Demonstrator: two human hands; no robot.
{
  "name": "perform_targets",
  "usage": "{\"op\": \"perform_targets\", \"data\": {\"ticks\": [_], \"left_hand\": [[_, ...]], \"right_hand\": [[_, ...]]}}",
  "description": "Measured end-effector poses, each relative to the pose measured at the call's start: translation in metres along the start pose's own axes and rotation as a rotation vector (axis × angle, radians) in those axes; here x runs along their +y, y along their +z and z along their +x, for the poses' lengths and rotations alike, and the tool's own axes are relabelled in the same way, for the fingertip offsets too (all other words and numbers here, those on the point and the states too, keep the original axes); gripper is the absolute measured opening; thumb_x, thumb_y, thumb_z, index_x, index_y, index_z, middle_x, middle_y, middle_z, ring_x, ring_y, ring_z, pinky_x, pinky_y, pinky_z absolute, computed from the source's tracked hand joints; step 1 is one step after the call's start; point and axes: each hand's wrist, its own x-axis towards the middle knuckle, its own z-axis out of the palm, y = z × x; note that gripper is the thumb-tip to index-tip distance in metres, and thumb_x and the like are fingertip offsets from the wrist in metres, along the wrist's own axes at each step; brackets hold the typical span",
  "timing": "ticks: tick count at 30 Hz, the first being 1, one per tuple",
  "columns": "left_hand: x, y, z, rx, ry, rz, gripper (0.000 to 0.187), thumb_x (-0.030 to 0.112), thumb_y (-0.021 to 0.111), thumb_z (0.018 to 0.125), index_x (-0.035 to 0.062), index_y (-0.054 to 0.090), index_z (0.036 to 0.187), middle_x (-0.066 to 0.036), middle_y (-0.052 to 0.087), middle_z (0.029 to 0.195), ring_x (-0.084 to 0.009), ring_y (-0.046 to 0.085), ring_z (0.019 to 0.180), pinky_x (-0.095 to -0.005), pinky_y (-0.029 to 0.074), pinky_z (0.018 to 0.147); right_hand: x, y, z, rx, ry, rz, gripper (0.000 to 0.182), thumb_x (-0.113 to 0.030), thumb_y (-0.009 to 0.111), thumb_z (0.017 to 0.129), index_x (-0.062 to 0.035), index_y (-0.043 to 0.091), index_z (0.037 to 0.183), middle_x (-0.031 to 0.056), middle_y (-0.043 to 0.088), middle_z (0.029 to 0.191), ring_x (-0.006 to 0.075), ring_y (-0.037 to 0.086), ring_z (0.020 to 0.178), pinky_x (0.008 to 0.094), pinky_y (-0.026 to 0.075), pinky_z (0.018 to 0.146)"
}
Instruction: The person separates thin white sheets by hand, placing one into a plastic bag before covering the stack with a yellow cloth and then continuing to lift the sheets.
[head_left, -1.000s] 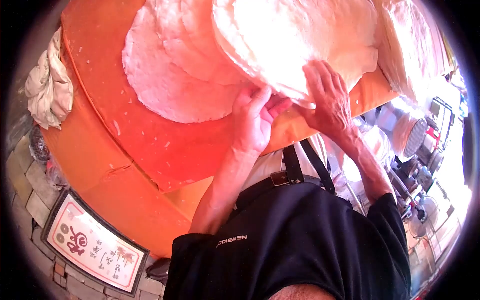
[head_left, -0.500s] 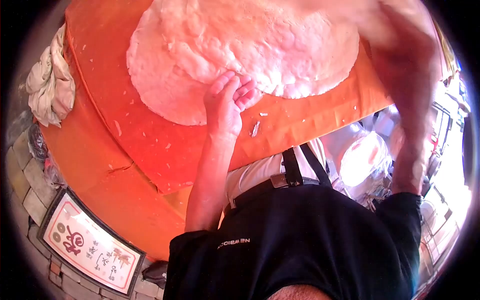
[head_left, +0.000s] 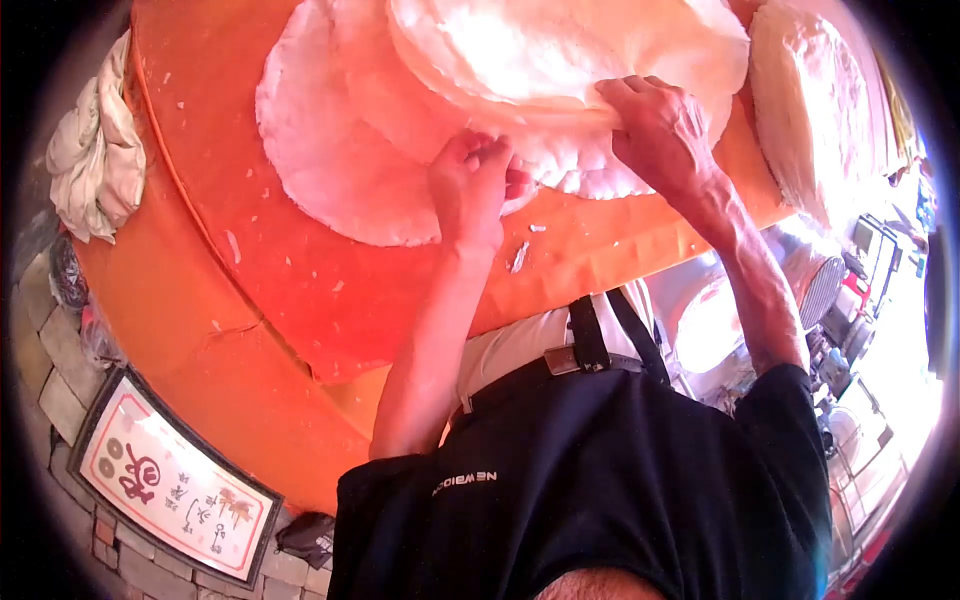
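A broad orange sheet-covered table (head_left: 260, 300) is filling most of the view, glowing under strong, warm daylight that is washing out its far side. At its left edge a crumpled off-white cloth (head_left: 90, 150) is lying, and below the table a black-framed sign with red characters (head_left: 165, 485) is leaning on grey stone paving blocks (head_left: 40, 370). To the right of the table, round metal mesh fans and stacked metal wares (head_left: 830, 290) are standing in bright glare.

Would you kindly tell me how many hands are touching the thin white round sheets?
2: the left hand pinches a sheet's near edge, the right hand presses on the top white sheet. None seems hidden.
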Motion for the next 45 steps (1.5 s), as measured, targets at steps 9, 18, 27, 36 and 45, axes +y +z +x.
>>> {"op": "perform_targets", "data": {"ticks": [9, 18, 27, 36, 45], "left_hand": [[0.039, 0.020, 0.006, -0.257, -0.073, -0.330, 0.005, 0.004, 0.060, 0.087, -0.0008, 0.060, 0.087, -0.009, 0.061, 0.075, -0.0102, 0.053, 0.055, -0.0222, 0.037, 0.044], [0.015, -0.024, -0.029, -0.147, -0.068, 0.044, 0.025, 0.016, 0.056, 0.095, 0.0021, 0.059, 0.115, -0.007, 0.067, 0.090, -0.0143, 0.064, 0.075, -0.0238, 0.046, 0.058], [0.002, -0.048, -0.034, 0.052, -0.071, -0.086, 0.034, 0.013, 0.054, 0.095, -0.0021, 0.049, 0.125, -0.013, 0.067, 0.100, -0.0214, 0.068, 0.087, -0.0277, 0.052, 0.069], [0.024, 0.038, -0.013, -0.159, 0.090, 0.011, 0.035, 0.017, 0.067, 0.088, -0.0054, 0.053, 0.111, -0.010, 0.064, 0.087, -0.0143, 0.063, 0.075, -0.0263, 0.054, 0.064], [0.018, 0.097, 0.073, -0.202, -0.103, -0.192, 0.026, 0.026, 0.058, 0.095, 0.0040, 0.055, 0.109, -0.010, 0.064, 0.099, -0.0231, 0.065, 0.084, -0.0379, 0.058, 0.069]], "right_hand": [[-0.018, 0.001, -0.012, 0.120, -0.011, 0.102, 0.043, -0.010, 0.067, 0.067, -0.0070, 0.063, 0.110, 0.0127, 0.064, 0.105, 0.0334, 0.060, 0.100, 0.0458, 0.049, 0.084], [0.029, -0.095, 0.043, 0.130, 0.114, -0.154, 0.026, -0.009, 0.065, 0.075, -0.0064, 0.065, 0.101, 0.0127, 0.065, 0.088, 0.0305, 0.062, 0.079, 0.0408, 0.050, 0.069], [-0.029, -0.067, 0.037, -0.219, 0.072, -0.144, 0.014, -0.016, 0.066, 0.084, -0.0041, 0.064, 0.092, 0.0113, 0.062, 0.081, 0.0258, 0.059, 0.071, 0.0380, 0.048, 0.062], [0.006, -0.140, 0.091, 0.327, -0.064, -0.267, 0.017, -0.008, 0.069, 0.077, -0.0005, 0.066, 0.092, 0.0161, 0.062, 0.091, 0.0285, 0.059, 0.087, 0.0386, 0.048, 0.075], [0.024, -0.123, 0.119, 0.035, -0.067, -0.144, 0.014, -0.011, 0.065, 0.075, -0.0021, 0.068, 0.085, 0.0208, 0.064, 0.086, 0.0348, 0.061, 0.091, 0.0415, 0.050, 0.075]]}}
